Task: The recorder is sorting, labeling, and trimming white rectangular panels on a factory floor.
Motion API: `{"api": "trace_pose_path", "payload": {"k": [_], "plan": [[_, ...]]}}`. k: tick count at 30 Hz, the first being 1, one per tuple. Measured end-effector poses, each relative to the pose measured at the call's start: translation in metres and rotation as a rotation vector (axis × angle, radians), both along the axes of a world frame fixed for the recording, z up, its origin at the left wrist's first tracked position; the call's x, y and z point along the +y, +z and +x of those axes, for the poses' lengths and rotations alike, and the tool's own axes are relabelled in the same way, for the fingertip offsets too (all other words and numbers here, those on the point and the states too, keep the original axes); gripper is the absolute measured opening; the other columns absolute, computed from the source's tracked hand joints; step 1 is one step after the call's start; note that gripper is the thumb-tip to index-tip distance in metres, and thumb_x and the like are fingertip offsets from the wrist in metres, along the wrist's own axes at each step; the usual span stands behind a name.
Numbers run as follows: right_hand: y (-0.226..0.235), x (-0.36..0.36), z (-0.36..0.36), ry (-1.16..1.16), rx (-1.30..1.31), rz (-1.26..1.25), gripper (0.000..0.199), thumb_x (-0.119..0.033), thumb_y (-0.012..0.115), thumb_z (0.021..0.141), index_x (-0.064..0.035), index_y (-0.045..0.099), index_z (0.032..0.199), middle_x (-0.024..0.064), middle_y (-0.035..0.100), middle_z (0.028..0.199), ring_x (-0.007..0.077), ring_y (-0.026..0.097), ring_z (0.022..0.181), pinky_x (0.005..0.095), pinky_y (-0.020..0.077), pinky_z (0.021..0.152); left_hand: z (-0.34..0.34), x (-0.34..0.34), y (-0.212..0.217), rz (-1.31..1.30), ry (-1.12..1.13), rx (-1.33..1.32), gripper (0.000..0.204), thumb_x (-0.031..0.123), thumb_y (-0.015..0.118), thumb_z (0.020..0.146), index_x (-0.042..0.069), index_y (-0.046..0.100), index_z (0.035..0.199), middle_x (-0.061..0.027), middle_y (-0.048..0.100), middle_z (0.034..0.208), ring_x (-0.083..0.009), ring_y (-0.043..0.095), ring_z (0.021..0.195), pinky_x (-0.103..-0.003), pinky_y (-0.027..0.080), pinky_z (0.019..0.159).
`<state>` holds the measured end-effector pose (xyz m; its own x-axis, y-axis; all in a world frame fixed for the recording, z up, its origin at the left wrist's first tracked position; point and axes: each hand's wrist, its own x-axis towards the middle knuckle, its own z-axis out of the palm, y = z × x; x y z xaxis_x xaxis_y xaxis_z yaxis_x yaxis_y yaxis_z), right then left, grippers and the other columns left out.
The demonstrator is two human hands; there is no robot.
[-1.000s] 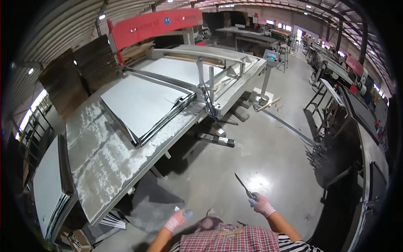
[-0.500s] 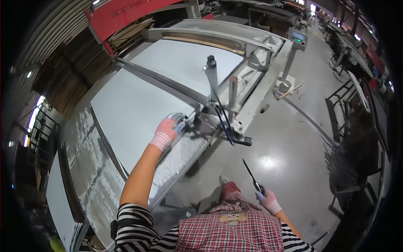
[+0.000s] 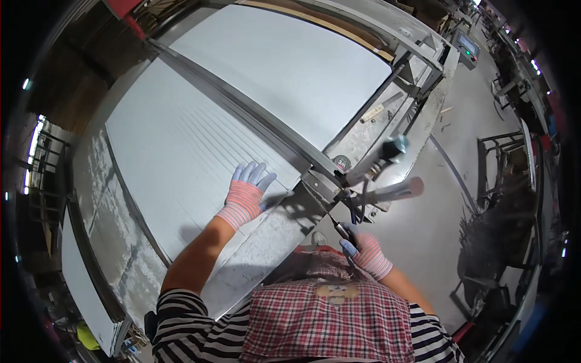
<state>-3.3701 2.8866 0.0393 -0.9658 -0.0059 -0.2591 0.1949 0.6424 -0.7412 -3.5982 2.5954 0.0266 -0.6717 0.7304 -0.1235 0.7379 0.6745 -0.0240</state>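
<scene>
My left hand [image 3: 247, 192], in a grey and pink-striped glove, lies flat on a large white board [image 3: 175, 139] close to its near right corner. Its fingers are stretched out and hold nothing. Faint parallel lines run across the board beside the fingertips. In my right hand [image 3: 365, 249], gloved alike, is a knife [image 3: 342, 228] with a long, thin dark blade and a dark handle with a silver part. Its blade points up and left, with the tip by the board's corner; whether it touches is unclear.
A grey metal bar [image 3: 242, 109] separates the board from a second white sheet [image 3: 290, 66] behind it. Upright posts [image 3: 396, 190] and a round tape measure [image 3: 342, 163] are at the bar's right end. A control panel [image 3: 466, 48] stands far right; boards [image 3: 88, 272] lean at left.
My left hand has left the bar's end and now lies flat on the board. My right hand has brought the knife up and left to the board's corner. The view has moved closer.
</scene>
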Motion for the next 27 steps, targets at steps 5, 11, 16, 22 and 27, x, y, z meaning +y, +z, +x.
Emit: {"api": "trace_pose_path", "payload": {"k": [5, 11, 16, 22, 27], "plan": [[-0.022, -0.024, -0.004, -0.074, -0.014, -0.022, 0.049, -0.032, 0.061, 0.095, -0.0092, 0.049, 0.136, 0.0256, 0.066, 0.103, 0.0456, 0.063, 0.095, 0.0489, 0.0521, 0.080, -0.010, -0.005, 0.001, -0.075, -0.039, -0.058, 0.075, 0.057, 0.060, 0.085, 0.021, 0.040, 0.148, -0.0131, 0.033, 0.156, -0.0321, 0.027, 0.145, -0.053, 0.014, 0.120], [-0.034, -0.041, -0.015, -0.139, 0.024, -0.052, 0.050, -0.032, 0.064, 0.093, -0.0091, 0.050, 0.136, 0.0241, 0.065, 0.089, 0.0458, 0.062, 0.082, 0.0492, 0.0505, 0.072, -0.011, -0.012, -0.009, 0.171, -0.009, -0.060, 0.088, 0.060, 0.067, 0.079, 0.008, 0.040, 0.144, -0.0182, 0.037, 0.150, -0.0365, 0.030, 0.142, -0.052, 0.017, 0.119], [-0.053, -0.047, -0.025, -0.205, 0.041, 0.052, 0.045, -0.031, 0.066, 0.093, -0.0050, 0.054, 0.127, 0.0233, 0.062, 0.082, 0.0446, 0.059, 0.076, 0.0490, 0.0482, 0.065, -0.013, -0.010, 0.000, 0.167, 0.007, -0.050, 0.091, 0.062, 0.067, 0.077, 0.004, 0.041, 0.142, -0.0189, 0.038, 0.148, -0.0364, 0.033, 0.139, -0.052, 0.020, 0.118], [-0.037, -0.047, -0.035, -0.214, 0.090, -0.036, 0.045, -0.028, 0.065, 0.093, -0.0058, 0.053, 0.130, 0.0252, 0.065, 0.091, 0.0457, 0.061, 0.084, 0.0496, 0.0503, 0.073, -0.011, -0.009, -0.008, 0.166, 0.002, -0.019, 0.087, 0.059, 0.068, 0.078, 0.008, 0.041, 0.144, -0.0175, 0.037, 0.149, -0.0345, 0.031, 0.141, -0.051, 0.019, 0.119], [-0.025, -0.032, -0.023, -0.111, -0.013, -0.013, 0.047, -0.027, 0.064, 0.094, -0.0055, 0.050, 0.133, 0.0255, 0.066, 0.103, 0.0452, 0.062, 0.096, 0.0453, 0.0520, 0.081, -0.008, -0.006, -0.008, 0.079, -0.046, -0.039, 0.079, 0.052, 0.071, 0.077, 0.020, 0.044, 0.145, -0.0166, 0.037, 0.151, -0.0372, 0.031, 0.141, -0.054, 0.017, 0.119]]}}
